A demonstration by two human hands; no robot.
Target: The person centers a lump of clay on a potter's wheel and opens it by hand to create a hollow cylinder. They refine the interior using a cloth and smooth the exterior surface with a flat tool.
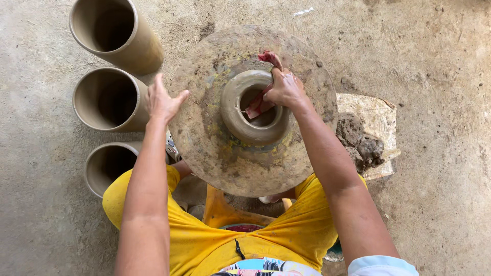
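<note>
You have no packages, labels, signs or screens in front of you here.
</note>
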